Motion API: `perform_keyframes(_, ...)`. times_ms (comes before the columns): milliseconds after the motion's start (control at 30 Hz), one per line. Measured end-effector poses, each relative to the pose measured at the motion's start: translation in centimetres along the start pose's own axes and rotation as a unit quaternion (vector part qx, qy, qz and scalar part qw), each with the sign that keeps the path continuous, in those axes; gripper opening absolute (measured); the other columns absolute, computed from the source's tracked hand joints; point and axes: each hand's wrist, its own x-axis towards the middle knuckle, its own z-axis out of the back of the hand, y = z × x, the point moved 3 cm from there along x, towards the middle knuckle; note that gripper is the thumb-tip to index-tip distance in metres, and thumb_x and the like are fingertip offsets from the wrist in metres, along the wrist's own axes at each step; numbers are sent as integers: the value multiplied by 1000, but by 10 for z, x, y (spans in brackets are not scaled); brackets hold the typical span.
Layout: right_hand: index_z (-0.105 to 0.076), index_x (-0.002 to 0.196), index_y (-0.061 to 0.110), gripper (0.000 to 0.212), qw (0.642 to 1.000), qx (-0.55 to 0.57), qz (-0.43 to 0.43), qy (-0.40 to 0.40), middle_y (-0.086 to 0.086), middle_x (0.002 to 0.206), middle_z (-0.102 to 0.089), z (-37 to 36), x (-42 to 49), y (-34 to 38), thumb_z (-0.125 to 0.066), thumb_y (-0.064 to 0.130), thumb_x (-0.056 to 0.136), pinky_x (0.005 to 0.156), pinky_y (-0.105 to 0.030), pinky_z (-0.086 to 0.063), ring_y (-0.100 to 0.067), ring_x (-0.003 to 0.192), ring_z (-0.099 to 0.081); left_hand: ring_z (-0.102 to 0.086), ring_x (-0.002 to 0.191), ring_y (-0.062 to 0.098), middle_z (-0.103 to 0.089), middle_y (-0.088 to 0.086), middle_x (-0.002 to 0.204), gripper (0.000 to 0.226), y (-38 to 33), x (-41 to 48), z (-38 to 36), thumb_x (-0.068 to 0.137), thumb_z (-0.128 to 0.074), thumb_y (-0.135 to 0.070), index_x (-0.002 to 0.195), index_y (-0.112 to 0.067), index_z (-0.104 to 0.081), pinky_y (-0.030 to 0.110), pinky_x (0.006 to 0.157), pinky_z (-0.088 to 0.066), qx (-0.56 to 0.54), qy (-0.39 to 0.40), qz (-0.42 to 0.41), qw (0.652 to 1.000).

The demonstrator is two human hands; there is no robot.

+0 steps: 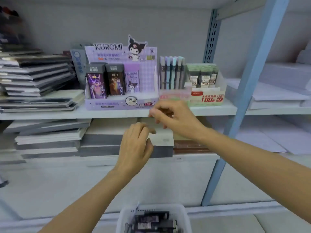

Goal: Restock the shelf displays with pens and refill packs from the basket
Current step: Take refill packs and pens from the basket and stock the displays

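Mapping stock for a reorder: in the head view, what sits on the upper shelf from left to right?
Notebook stack → Kuromi display → pens → refill packs → white paper

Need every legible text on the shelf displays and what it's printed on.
"KUROMI": purple display box header.
"KUROMI": purple pack standing in it.
"2B", "200": that box's front lip.
"100", "2B 0.7": green display box front.
Everything else, including Chinese print and labels in the basket: too blurred.
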Motion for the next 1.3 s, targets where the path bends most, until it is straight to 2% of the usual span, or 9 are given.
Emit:
perform_keyframes(267, -68, 97, 9, 18, 900, 2, -244, 361, -7, 91, -70, -186, -158, -132, -58, 24, 96, 75, -30, -51, -16, 75, -63, -61, 83, 24, -61, 6, 104, 26, 59, -238, -85, 78, -59, 6, 99, -9, -65, 30, 68, -45, -51, 308, 190, 931)
perform_keyframes(433, -59, 120, 16, 28, 809, -30, -352, 469, -4, 118, -63, -255, -275, -193, -59, 27, 94, 91, -32, -49, -20, 104, -59, -35, 141, 30, -39, 10, 151, 54, 69, -346, -112, 92, -57, -12, 144, -8, -42, 37, 112, -34, 21, 441, 244, 864)
perform_keyframes(500, -54, 121, 16, 32, 787, -44, -376, 488, -4, 119, -59, -273, -313, -204, -61, 28, 92, 88, -31, -47, -21, 104, -57, -38, 139, 29, -45, 9, 147, 62, 68, -367, -114, 82, -72, -15, 139, -5, -49, 33, 106, -41, 27, 465, 240, 852)
perform_keyframes(600, -51, 125, 16, 39, 777, -62, -371, 506, -6, 121, -51, -290, -356, -211, -63, 28, 91, 82, -29, -40, -22, 107, -52, -51, 125, 31, -62, 13, 129, 52, 68, -379, -117, 71, -79, -13, 120, 0, -66, 36, 85, -55, 62, 432, 203, 877)
perform_keyframes(700, -51, 121, 15, 37, 781, -97, -318, 528, -7, 120, -49, -302, -384, -209, -64, 27, 89, 74, -26, -33, -22, 104, -50, -43, 133, 35, -53, 16, 139, 45, 70, -392, -123, 90, -49, -16, 130, 3, -56, 44, 98, -45, 64, 404, 203, 890)
perform_keyframes(1000, -63, 107, 13, 17, 755, -34, -310, 577, -3, 101, -59, -299, -377, -218, -56, 23, 95, 78, -33, -45, -21, 89, -56, -33, 141, 36, -52, 15, 140, 33, 68, -385, -122, 89, -65, -7, 121, -4, -63, 49, 102, -44, 9, 405, 264, 875)
perform_keyframes(1167, -64, 100, 21, 8, 787, 86, -418, 445, 6, 87, -68, -275, -344, -217, -58, 25, 95, 63, -14, -46, -3, 70, -60, -55, 111, 36, -65, 12, 112, 30, 64, -368, -119, 96, -45, -24, 105, -7, -68, 46, 90, -48, -1, 336, 285, 898)
perform_keyframes(1233, -65, 103, 20, 11, 792, 158, -446, 386, 9, 86, -68, -275, -326, -207, -61, 24, 93, 60, -12, -48, 4, 68, -63, -56, 99, 22, -65, 4, 100, 25, 60, -360, -124, 99, -48, -30, 101, -16, -68, 33, 84, -48, -130, 318, 401, 849)
perform_keyframes(1300, -66, 107, 21, 17, 795, 190, -433, 380, 9, 91, -70, -286, -312, -192, -65, 25, 91, 68, -19, -55, -2, 76, -67, -61, 91, 14, -67, 1, 94, 25, 49, -353, -135, 96, -49, -40, 100, -23, -67, 21, 77, -51, -324, 312, 549, 704)
